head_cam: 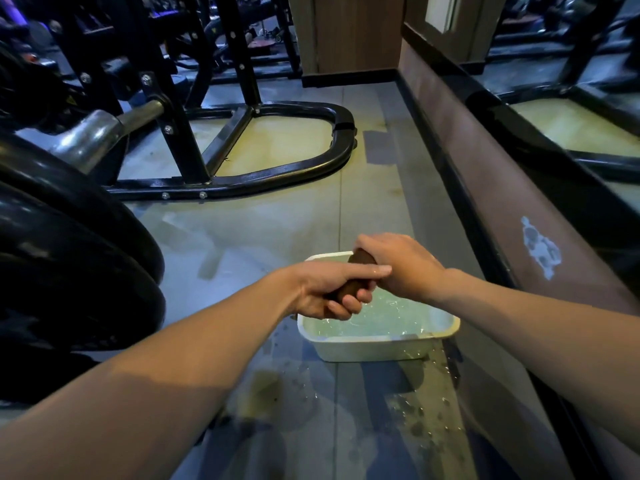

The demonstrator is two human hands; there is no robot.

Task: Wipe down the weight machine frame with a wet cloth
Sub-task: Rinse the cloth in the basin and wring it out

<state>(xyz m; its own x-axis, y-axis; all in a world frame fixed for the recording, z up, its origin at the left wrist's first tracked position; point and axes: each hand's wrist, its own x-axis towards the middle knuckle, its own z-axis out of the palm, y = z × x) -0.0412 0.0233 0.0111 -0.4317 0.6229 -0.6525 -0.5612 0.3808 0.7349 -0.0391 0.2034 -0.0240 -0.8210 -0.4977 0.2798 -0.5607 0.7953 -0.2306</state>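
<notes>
A brown cloth [349, 288], rolled tight, is held over a white basin [374, 346] of water on the floor. My left hand [327, 291] grips its lower end and my right hand [398, 266] grips its upper end. The black weight machine frame [277, 178] stands on the floor beyond the basin, its curved base tube bending round at the right. Most of the cloth is hidden inside my two fists.
Large black weight plates [69, 265] fill the left side, on a steel sleeve [90, 136]. A low brown wall with a mirror [571, 126] above runs along the right. Water drops [426, 420] spot the floor in front of the basin. A wooden pillar [349, 36] stands behind.
</notes>
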